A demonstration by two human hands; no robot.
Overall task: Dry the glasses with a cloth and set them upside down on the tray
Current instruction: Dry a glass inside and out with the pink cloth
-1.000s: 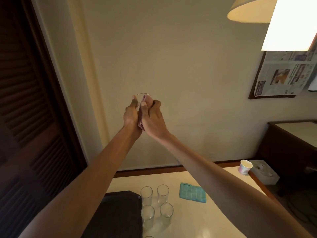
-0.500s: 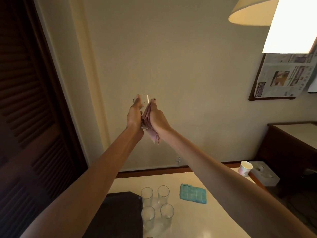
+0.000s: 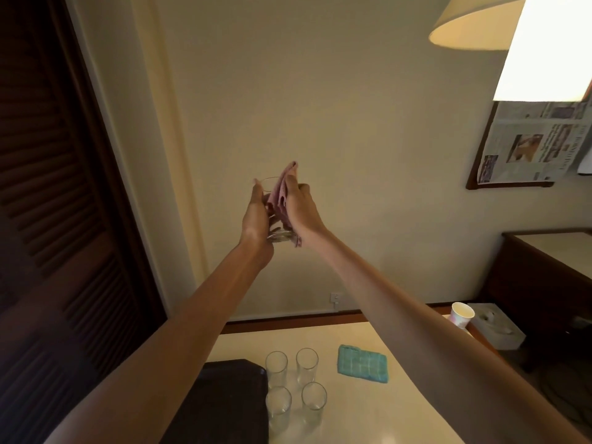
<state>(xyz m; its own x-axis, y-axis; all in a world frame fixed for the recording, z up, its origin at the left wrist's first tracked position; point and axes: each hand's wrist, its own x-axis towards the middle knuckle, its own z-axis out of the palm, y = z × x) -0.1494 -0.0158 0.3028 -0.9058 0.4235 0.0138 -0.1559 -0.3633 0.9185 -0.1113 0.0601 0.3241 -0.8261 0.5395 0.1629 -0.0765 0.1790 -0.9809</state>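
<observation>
No legible text; newspaper [image 3: 531,145] print on wall too blurred.

a lived-in room (home or hotel): louvred door [image 3: 48,187], lampshade [image 3: 474,24], table [image 3: 368,411].

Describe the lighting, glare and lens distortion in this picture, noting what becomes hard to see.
Head view: the bright panel top right is blown out white; the louvred door at left sinks into shadow; the wide-angle lens bows its frame; the glass in the left hand barely shows.
</observation>
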